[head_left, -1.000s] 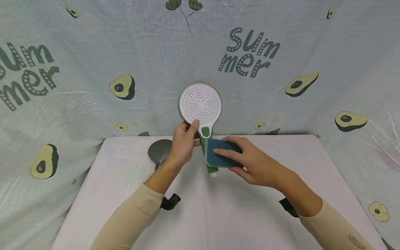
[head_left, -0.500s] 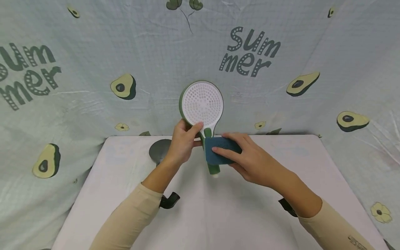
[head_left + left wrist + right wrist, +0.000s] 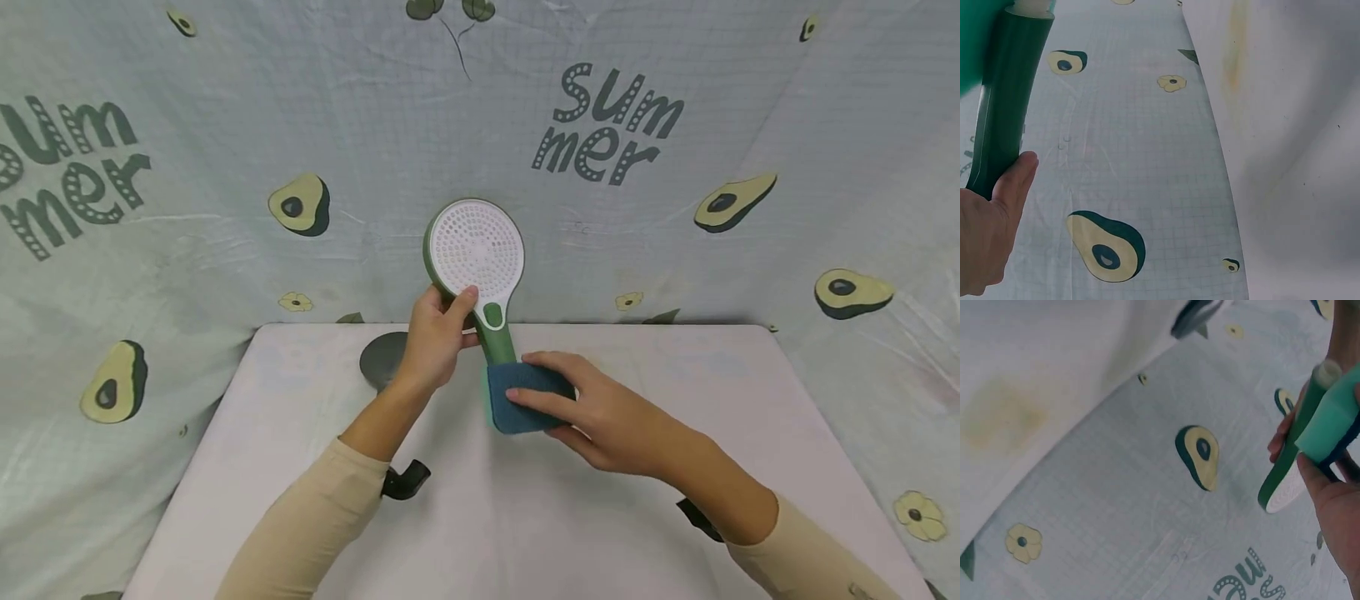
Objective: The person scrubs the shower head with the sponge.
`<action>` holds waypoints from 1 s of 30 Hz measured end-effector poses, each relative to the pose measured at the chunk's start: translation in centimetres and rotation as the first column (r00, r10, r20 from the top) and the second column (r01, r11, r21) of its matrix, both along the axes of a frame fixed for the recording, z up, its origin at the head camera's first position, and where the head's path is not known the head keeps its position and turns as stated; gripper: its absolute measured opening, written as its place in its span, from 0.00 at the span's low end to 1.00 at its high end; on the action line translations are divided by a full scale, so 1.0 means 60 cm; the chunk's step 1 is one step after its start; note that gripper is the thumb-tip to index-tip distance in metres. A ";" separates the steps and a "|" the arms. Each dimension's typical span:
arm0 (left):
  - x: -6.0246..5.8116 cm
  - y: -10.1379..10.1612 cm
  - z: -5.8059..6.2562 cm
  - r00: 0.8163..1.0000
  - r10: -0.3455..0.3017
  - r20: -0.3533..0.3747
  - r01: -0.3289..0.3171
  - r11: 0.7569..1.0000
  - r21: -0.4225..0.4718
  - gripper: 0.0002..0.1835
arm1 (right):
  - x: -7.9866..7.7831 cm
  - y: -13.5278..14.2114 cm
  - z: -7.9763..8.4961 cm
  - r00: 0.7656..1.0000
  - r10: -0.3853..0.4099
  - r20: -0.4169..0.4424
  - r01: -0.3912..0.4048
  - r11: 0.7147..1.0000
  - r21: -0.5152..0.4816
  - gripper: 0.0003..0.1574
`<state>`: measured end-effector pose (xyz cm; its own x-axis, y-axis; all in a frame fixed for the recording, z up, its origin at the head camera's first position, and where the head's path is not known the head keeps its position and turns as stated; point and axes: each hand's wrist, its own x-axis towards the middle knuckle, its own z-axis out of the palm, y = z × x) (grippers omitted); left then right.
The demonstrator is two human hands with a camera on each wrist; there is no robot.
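Note:
In the head view a green handheld shower head (image 3: 477, 254) with a white, dotted spray face is held up, face toward me. My left hand (image 3: 437, 337) grips its neck, thumb on the front near the green button. Between the thumb and fingers of my right hand (image 3: 600, 412) is a sponge (image 3: 528, 398), dark blue on one side and teal on the other. It lies against the lower handle and hides the handle's end in that view. The right wrist view shows the teal side of the sponge (image 3: 1329, 422) beside the green handle (image 3: 1302, 425).
A dark grey round-headed object (image 3: 384, 358) lies on the white table (image 3: 450, 533), partly behind my left forearm. A black bent piece (image 3: 407, 481) shows below that arm. Another black object (image 3: 699, 518) is mostly hidden under my right wrist. Behind hangs a printed cloth (image 3: 390, 142).
My right hand has slid the sponge down the handle, from its middle to its lower end. The shower head, still in my left hand, has shifted slightly left.

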<state>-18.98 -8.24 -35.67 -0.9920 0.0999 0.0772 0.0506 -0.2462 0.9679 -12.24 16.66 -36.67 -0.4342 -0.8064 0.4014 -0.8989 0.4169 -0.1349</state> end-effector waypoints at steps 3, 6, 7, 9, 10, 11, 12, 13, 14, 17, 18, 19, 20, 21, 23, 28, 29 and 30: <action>-0.001 -0.003 0.000 1.000 0.005 -0.019 -0.006 1.000 -0.017 0.17 | 0.014 0.009 -0.011 1.000 0.029 0.010 -0.029 1.000 -0.008 0.33; 0.000 -0.003 0.003 0.999 -0.008 -0.047 0.007 0.999 -0.031 0.19 | 0.015 0.016 -0.011 1.000 0.010 -0.002 -0.010 1.000 -0.014 0.32; 0.001 -0.002 0.003 0.998 -0.012 -0.058 0.010 0.999 -0.036 0.19 | 0.012 0.016 -0.008 1.000 -0.007 -0.010 0.007 1.000 -0.015 0.34; 0.003 0.001 0.005 0.996 -0.020 -0.081 0.016 0.999 -0.050 0.20 | 0.004 0.012 0.000 0.998 -0.049 -0.033 0.049 0.999 -0.014 0.39; 0.004 0.003 0.005 0.996 -0.024 -0.090 0.019 0.998 -0.058 0.20 | -0.001 0.008 0.005 0.996 -0.072 -0.050 0.072 0.997 -0.013 0.42; 0.006 0.005 0.005 0.995 -0.030 -0.099 0.023 0.997 -0.067 0.20 | -0.006 0.004 0.010 0.993 -0.093 -0.071 0.092 0.996 -0.017 0.44; 0.008 0.007 0.005 0.993 -0.037 -0.108 0.029 0.997 -0.078 0.20 | -0.012 -0.001 0.016 0.988 -0.118 -0.096 0.118 0.993 -0.013 0.45; 0.009 0.009 0.005 0.992 -0.049 -0.116 0.039 0.995 -0.088 0.21 | -0.017 -0.006 0.022 0.982 -0.142 -0.125 0.142 0.990 -0.005 0.45; 0.011 0.010 0.006 0.990 -0.061 -0.125 0.049 0.994 -0.099 0.21 | -0.022 -0.012 0.028 0.974 -0.159 -0.160 0.162 0.987 0.004 0.45; 0.015 0.012 0.008 0.987 -0.081 -0.141 0.066 0.992 -0.105 0.21 | -0.035 -0.025 0.045 0.948 -0.181 -0.263 0.199 0.979 0.044 0.45; 0.015 0.012 0.008 0.986 -0.080 -0.145 0.065 0.992 -0.107 0.21 | -0.037 -0.028 0.050 0.940 -0.179 -0.290 0.204 0.977 0.061 0.44; 0.015 0.011 0.009 0.986 -0.079 -0.148 0.064 0.992 -0.106 0.21 | -0.039 -0.031 0.054 0.936 -0.171 -0.307 0.202 0.977 0.073 0.44; 0.015 0.010 0.010 0.986 -0.075 -0.149 0.059 0.992 -0.108 0.21 | -0.039 -0.033 0.056 0.934 -0.158 -0.321 0.194 0.977 0.086 0.44; 0.015 0.009 0.010 0.986 -0.072 -0.149 0.055 0.992 -0.111 0.21 | -0.039 -0.034 0.058 0.932 -0.141 -0.333 0.185 0.977 0.103 0.44; 0.013 0.008 0.011 0.985 -0.068 -0.157 0.047 0.990 -0.136 0.20 | -0.035 -0.035 0.058 0.931 -0.105 -0.350 0.167 0.974 0.153 0.44; 0.006 0.005 0.007 0.980 -0.046 -0.195 0.001 0.974 -0.227 0.20 | -0.003 -0.039 0.043 0.938 -0.017 -0.345 0.133 0.940 0.315 0.40; 0.005 0.005 0.006 0.979 -0.040 -0.200 -0.010 0.971 -0.240 0.20 | 0.004 -0.040 0.038 0.941 -0.006 -0.337 0.127 0.933 0.338 0.39; 0.004 0.004 0.004 0.978 -0.034 -0.205 -0.019 0.969 -0.248 0.20 | 0.011 -0.040 0.034 0.944 0.001 -0.330 0.123 0.927 0.354 0.38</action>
<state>-18.72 -7.98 -35.40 -0.9561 0.1491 0.2521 0.2547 -0.0017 0.9670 -11.58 14.23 -34.62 -0.3860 -0.8985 0.2091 -0.8386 0.4362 0.3264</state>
